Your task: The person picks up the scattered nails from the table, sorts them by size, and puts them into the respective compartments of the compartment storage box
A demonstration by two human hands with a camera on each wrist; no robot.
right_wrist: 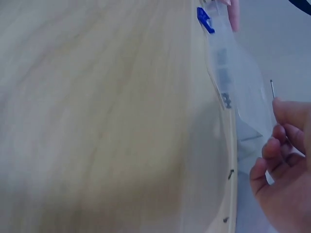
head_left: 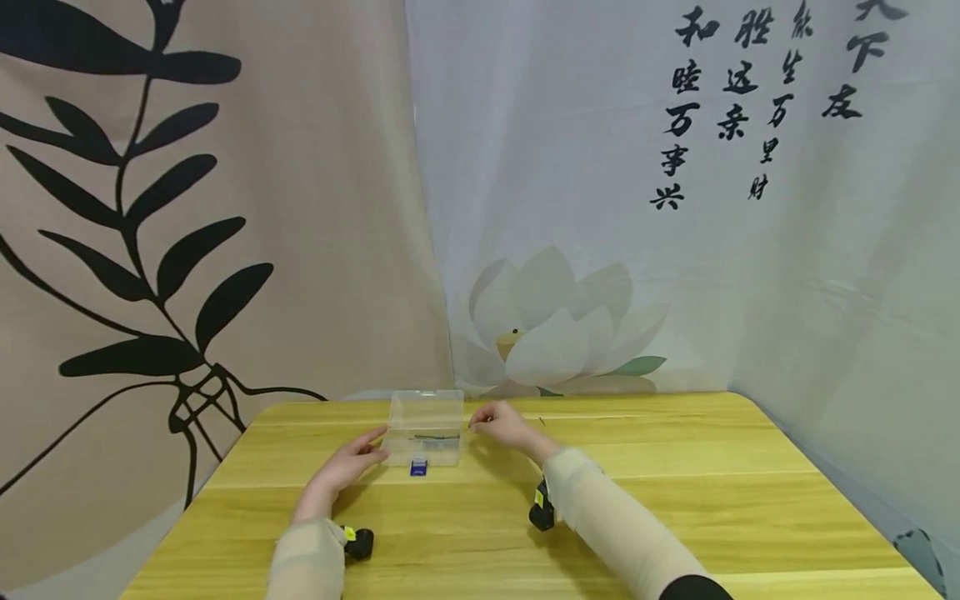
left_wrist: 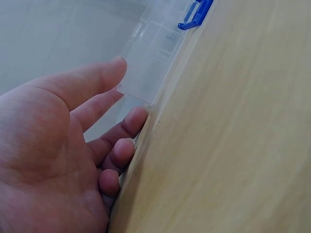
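Note:
A clear plastic box [head_left: 397,457] with a blue latch [head_left: 418,468] stands near the far edge of the table, its lid [head_left: 426,408] raised. Thin dark pieces [head_left: 437,437] lie inside it. My left hand [head_left: 351,461] holds the box at its left end; in the left wrist view the thumb lies against the front corner and the index finger passes behind. Just right of the box, my right hand [head_left: 504,423] pinches a thin nail [right_wrist: 272,89] between thumb and index finger, head up, with the other fingers curled.
The wooden table [head_left: 660,483] ends just behind the box, where a printed curtain [head_left: 337,208] hangs. To the right of the box, small dark metal pieces [right_wrist: 231,174] lie near the table's far edge. Each wrist carries a black camera [head_left: 542,507].

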